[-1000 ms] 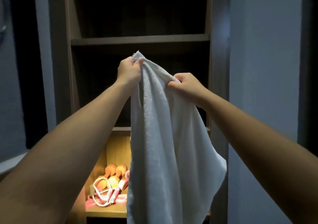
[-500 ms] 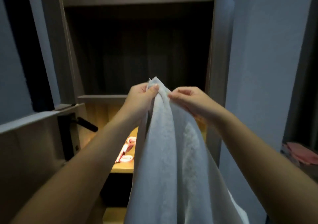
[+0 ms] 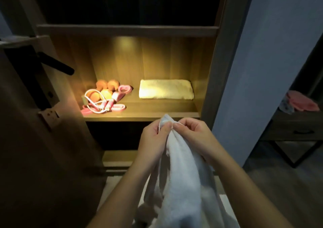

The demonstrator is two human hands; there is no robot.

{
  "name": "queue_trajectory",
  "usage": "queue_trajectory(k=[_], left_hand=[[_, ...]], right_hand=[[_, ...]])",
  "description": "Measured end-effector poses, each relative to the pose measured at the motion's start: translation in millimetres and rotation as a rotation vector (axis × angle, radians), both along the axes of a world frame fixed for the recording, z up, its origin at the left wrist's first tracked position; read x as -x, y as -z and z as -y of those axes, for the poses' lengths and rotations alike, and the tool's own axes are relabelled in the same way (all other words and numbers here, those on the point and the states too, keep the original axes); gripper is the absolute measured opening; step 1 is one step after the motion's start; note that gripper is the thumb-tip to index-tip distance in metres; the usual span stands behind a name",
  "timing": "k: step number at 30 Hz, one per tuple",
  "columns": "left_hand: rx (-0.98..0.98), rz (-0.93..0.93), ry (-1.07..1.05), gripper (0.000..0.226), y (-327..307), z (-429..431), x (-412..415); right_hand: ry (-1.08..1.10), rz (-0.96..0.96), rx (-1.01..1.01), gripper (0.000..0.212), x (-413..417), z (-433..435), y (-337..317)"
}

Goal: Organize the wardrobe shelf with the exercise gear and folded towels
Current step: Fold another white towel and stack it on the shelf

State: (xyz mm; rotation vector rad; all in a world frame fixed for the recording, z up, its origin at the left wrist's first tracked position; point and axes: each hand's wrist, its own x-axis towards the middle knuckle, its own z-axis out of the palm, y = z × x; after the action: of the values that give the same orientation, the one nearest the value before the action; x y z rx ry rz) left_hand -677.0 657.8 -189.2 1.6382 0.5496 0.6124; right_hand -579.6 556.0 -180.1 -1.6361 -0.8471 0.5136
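1. A white terry towel [image 3: 183, 184] is pinched at its top edge by the left hand [image 3: 153, 138] and the right hand [image 3: 193, 135], with the thumbs and forefingers of both curled onto the cloth close together.
2. Below the fingers, the towel is hung in one long, bunched drape with a nubby surface.
3. Beyond the fingers, a folded towel [image 3: 166, 91] is laid flat on the lit shelf [image 3: 139, 113] and tinted yellow by the lamp.
4. Beyond and left of the fingers, orange dumbbells [image 3: 104, 89], pink bands [image 3: 125, 88] and a corded skipping rope [image 3: 103, 105] are heaped together.
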Motion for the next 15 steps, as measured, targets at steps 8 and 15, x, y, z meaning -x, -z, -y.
queue_trajectory(k=[8, 15], left_hand=[[0.321, -0.158, -0.025, 0.027, 79, 27, 1], [0.275, -0.202, -0.074, 0.032, 95, 37, 11]], right_hand=[[0.056, -0.124, 0.189, 0.01, 2, 15, 81], [0.08, 0.009, 0.232, 0.003, 9, 25, 90]])
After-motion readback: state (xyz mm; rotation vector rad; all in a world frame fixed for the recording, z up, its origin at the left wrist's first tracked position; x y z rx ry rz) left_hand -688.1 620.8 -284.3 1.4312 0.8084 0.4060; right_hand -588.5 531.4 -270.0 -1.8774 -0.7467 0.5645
